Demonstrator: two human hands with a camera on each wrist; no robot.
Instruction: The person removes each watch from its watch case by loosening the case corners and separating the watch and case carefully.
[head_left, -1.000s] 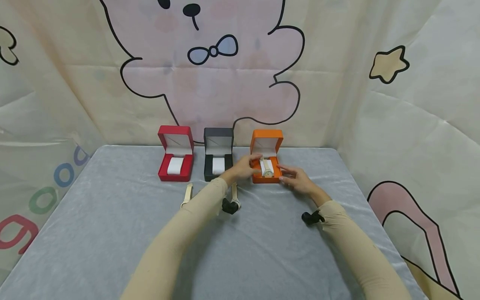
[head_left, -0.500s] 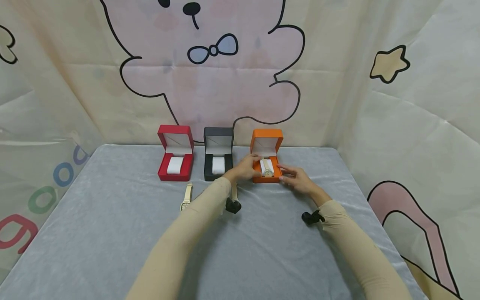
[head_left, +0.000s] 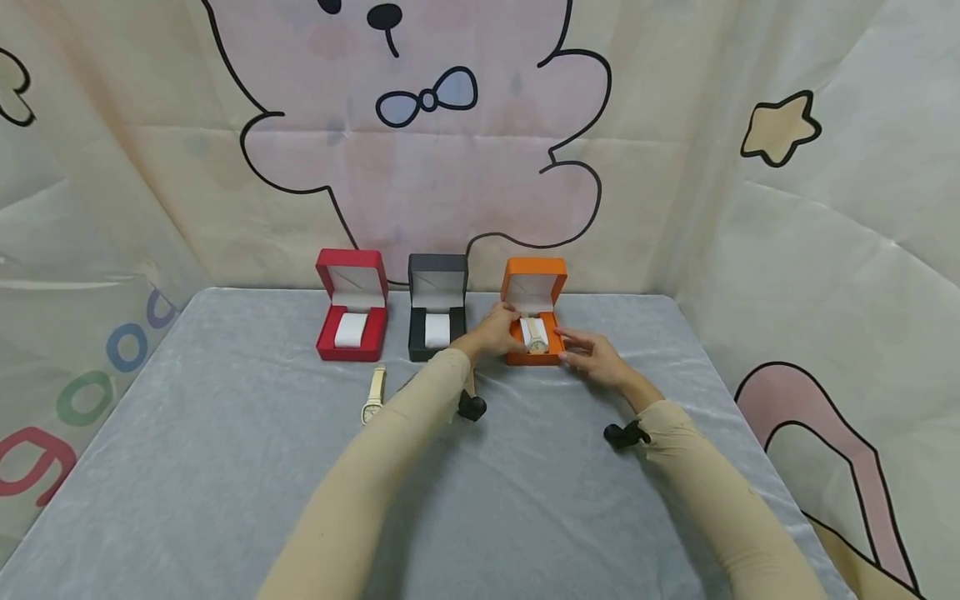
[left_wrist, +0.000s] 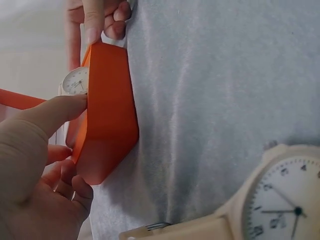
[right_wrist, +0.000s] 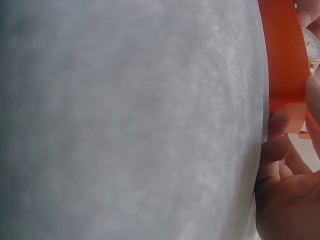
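Note:
An orange watch box (head_left: 534, 360) stands with its lid raised at the back of the table. A cream-strapped wristwatch (head_left: 536, 337) sits in it around a white cushion. My left hand (head_left: 491, 335) grips the box's left front corner, thumb (left_wrist: 75, 102) over the front rim and the lower fingers curled beside the wall. From the right, my right hand (head_left: 597, 362) holds the box's side, its thumb (right_wrist: 314, 97) at the rim. On the cloth lie two more cream watches: one watch (head_left: 372, 398) at the left, another watch (left_wrist: 282, 200) mostly hidden by my left forearm in the head view.
A red watch box (head_left: 351, 354) and a dark grey watch box (head_left: 426, 353) stand left of the orange one, lids raised, each with a bare white cushion. Grey-blue cloth (head_left: 540, 500) covers the table. A printed curtain (head_left: 645, 225) hangs close behind.
My left hand has shifted slightly, its wrist a little to the right and up, showing more of the left watch. The right hand and the orange box stay put.

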